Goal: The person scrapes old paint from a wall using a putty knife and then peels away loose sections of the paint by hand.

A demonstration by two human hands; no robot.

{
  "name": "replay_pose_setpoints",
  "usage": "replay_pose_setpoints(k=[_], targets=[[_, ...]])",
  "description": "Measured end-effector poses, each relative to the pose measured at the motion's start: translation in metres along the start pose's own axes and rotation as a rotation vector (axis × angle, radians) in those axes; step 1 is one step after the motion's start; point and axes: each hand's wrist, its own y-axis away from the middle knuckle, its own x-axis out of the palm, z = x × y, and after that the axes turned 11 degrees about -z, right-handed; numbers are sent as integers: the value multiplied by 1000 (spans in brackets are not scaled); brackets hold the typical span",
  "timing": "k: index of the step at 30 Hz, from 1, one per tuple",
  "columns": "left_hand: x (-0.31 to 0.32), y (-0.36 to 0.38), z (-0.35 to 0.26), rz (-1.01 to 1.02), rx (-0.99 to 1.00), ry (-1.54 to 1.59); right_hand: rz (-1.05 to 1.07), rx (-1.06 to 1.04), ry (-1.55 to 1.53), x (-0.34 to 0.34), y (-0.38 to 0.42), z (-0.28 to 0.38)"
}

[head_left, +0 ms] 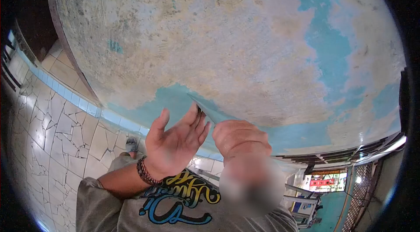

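My left hand (177, 140) is raised at the wall (192, 35), palm toward me, thumb spread and fingers stretched out. Its fingertips touch the underside of a thin, pointed flap of turquoise paint (204, 108) that stands away from the surface. Closed in a fist, my right hand (241, 138) is at the lower end of that flap and appears to grip it; its fingertips are hidden. Around the flap runs a band of turquoise paint (168, 98), with bare, stained grey-beige plaster above it. A blur covers my right forearm.
A light-blue tiled edge (89, 108) runs along the wall's foot beside a floor of irregular pale tiles (57, 144). My sandalled foot (131, 144) is on this floor. At lower right stands a metal ladder (304, 205), near a louvred window (350, 151) and a lattice panel (358, 197).
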Motion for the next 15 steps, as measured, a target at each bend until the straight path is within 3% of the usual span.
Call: replay_pose_setpoints(k=[1, 4, 7, 8, 13, 15], targets=[[-3, 0, -1, -3, -9, -11, -24, 26, -30, 2, 1, -3], [1, 0, 0, 174, 61, 20, -147, -213, -118, 16, 4, -4], [8, 2, -4, 35, 36, -144, -137, -221, -63, 24, 0, -8], [6, 3, -3, 91, 51, -107, -134, -225, -56, 23, -2, -5], [10, 13, -2, 214, 86, -11, -160, -83, 29, 22, -1, -8], [-10, 7, -2, 95, 4, 90, -170, 35, 138, 27, 0, -28]])
